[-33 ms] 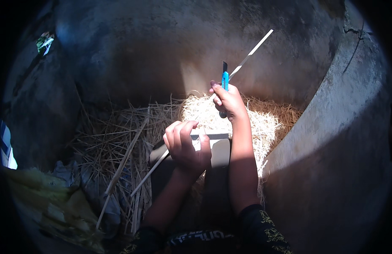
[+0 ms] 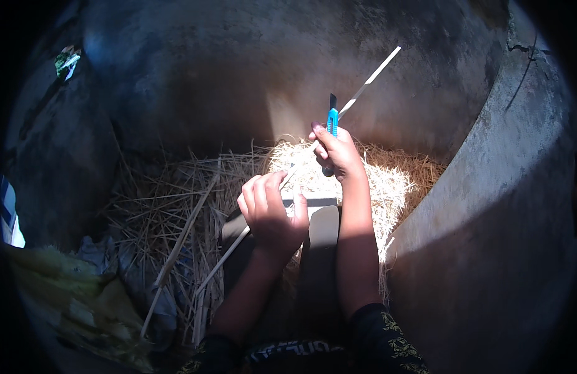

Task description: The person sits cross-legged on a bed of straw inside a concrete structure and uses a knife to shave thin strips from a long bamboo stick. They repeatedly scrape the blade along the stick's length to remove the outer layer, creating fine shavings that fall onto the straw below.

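A blue utility knife point(image 2: 332, 118) with its dark blade extended upward is in my right hand point(image 2: 340, 151), whose fingers are closed round it. A long, thin pale strip point(image 2: 365, 89), which looks like split bamboo, also passes through that hand and slants up to the right. Its lower stretch runs down leftward behind my left hand point(image 2: 266, 215) and reappears by the wrist. My left hand is loosely curved over the strip, with thumb and fingers apart. Whether its fingers touch the strip is unclear. Below both hands, a flat grey piece point(image 2: 320, 201) lies across my lap.
Long dry strips point(image 2: 176, 218) lie piled on the left, with fine pale shavings point(image 2: 388, 181) heaped in sunlight beyond my hands. A curved concrete wall point(image 2: 195, 81) encloses the far side and right. Yellowish cloth or sacking point(image 2: 64, 287) sits at lower left.
My left hand has shifted slightly left, its fingertips moving away from the thumb. More of the pale strip shows between my hands. The right hand and knife have dropped very slightly.
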`<state>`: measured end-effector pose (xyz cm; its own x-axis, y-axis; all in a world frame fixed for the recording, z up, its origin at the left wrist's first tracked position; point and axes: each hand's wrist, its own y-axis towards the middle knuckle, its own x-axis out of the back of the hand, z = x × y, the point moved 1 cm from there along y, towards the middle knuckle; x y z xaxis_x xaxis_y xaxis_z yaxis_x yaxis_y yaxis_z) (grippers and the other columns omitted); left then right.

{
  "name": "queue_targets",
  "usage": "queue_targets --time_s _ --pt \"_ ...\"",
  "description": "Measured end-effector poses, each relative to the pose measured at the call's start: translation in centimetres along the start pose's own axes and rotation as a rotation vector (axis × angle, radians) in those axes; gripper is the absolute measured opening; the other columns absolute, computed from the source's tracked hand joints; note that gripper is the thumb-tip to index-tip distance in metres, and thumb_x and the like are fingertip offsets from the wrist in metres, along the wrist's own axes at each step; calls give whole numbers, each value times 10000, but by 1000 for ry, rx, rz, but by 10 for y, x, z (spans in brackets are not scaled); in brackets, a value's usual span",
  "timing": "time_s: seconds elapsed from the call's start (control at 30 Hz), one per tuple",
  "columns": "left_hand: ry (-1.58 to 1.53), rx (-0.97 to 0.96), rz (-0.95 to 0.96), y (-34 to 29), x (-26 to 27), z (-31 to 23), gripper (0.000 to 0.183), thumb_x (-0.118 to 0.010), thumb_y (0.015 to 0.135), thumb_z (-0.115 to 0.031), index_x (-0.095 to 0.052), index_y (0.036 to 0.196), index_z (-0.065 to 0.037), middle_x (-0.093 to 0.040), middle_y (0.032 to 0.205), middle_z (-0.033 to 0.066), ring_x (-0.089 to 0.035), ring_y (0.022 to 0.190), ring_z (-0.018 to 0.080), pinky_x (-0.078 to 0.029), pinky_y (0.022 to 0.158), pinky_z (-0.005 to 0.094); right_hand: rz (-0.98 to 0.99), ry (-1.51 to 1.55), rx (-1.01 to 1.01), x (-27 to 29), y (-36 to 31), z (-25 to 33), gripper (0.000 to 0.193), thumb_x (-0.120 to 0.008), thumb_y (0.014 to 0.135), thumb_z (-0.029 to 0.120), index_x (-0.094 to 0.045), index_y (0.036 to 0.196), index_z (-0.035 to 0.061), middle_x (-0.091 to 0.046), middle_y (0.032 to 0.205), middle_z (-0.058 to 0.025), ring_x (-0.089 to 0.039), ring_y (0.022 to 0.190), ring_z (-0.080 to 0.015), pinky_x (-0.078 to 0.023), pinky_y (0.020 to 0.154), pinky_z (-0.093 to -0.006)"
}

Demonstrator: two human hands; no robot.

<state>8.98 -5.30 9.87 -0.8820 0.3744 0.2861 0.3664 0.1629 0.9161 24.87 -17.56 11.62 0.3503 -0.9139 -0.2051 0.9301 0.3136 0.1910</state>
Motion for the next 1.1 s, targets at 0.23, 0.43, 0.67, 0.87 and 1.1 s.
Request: queue_targets --time_s 0.23,0.43,0.67,0.87,1.1 --pt "-45 458 749 -15 -28 44 239 -505 959 -228 -551 1078 -26 -658 852 271 -652 854 420 -488 739 507 -124 -86 -17 -2 27 -51 432 -589 988 434 -622 815 40 -432 509 27 -365 399 -65 -260 397 -249" --pt "-346 625 642 -19 -36 72 258 -465 952 -227 -581 976 2 -637 837 249 -646 835 371 -472 744 448 -222 -304 178 -17 31 -52 469 -555 992 489 -643 889 39 -453 566 28 -431 548 -69 -359 523 -260" --pt "-654 821 538 -26 -50 93 305 -408 957 -226 -586 861 3 -603 758 164 -580 697 265 -454 675 371 -368 -278 367 -28 22 -66 195 -623 943 224 -714 990 58 -547 620 10 -480 565 -61 -417 546 -249" --pt "-884 1108 397 -11 -51 103 293 -408 954 -254 -573 803 -65 -525 641 -1 -395 473 72 -302 444 247 -437 -619 207 -62 12 -64 229 -672 839 306 -718 895 89 -643 637 -83 -631 612 -223 -504 651 -370" --pt "-909 1209 251 -13 -35 116 277 -428 977 -319 -539 837 -107 -462 627 -42 -343 470 44 -250 434 220 -414 -914 72 -88 -2 -79 298 -666 801 351 -620 827 58 -694 753 -179 -690 743 -376 -532 709 -469"
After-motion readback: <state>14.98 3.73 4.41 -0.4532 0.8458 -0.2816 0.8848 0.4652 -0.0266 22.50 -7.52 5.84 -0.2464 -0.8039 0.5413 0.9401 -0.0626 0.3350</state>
